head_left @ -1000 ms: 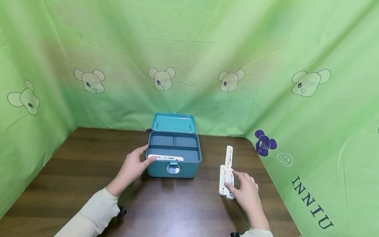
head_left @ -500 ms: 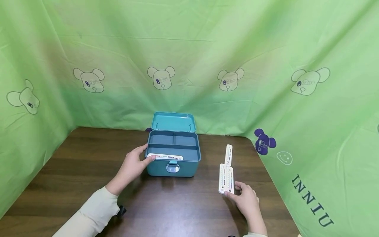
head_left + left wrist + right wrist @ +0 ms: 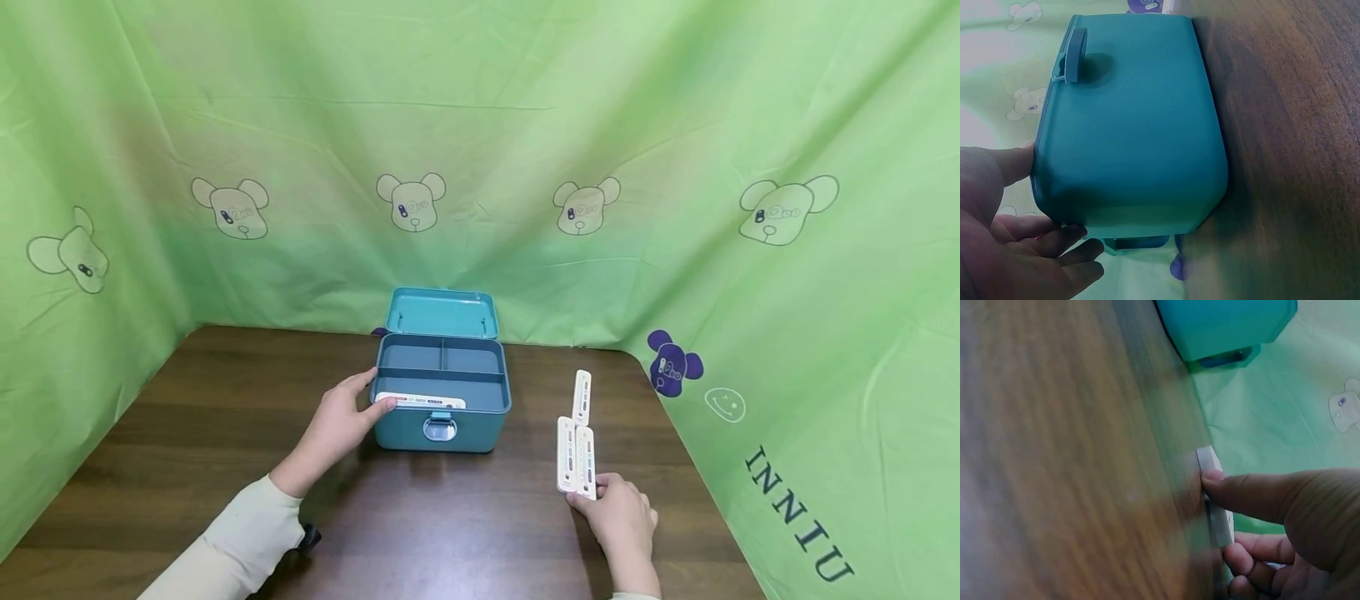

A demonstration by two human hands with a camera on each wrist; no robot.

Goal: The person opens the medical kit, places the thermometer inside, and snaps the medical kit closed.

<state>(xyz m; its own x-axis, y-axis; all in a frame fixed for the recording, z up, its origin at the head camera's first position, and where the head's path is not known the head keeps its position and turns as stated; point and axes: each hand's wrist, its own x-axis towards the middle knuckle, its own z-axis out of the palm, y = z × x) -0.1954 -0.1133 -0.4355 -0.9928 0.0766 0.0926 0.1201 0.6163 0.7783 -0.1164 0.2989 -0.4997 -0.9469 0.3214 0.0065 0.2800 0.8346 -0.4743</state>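
Observation:
A teal storage box [image 3: 442, 429] stands on the table with its lid up. My left hand [image 3: 337, 429] holds its front left corner, thumb over the front rim and fingers along the side; in the left wrist view, the fingers [image 3: 1060, 244] lie against the box's end. Inside the box, a white thermometer [image 3: 423, 401] leans along the front wall. To the right, two white thermometers [image 3: 576, 457] lie side by side. My right hand [image 3: 624, 512] grips them, its thumb at their near ends and a finger at the right edge. A third thermometer [image 3: 582, 397] touches their far ends.
The open lid [image 3: 442, 313] tilts back close to the green printed curtain [image 3: 487, 125], which surrounds the table [image 3: 450, 525] at the back and sides. Dividers split the box's tray [image 3: 472, 358] into compartments.
My right hand has shifted toward me, from across the right thermometer to the pair's near end. The right thermometer sits slightly nearer me beside the left one. My left hand stays on the box.

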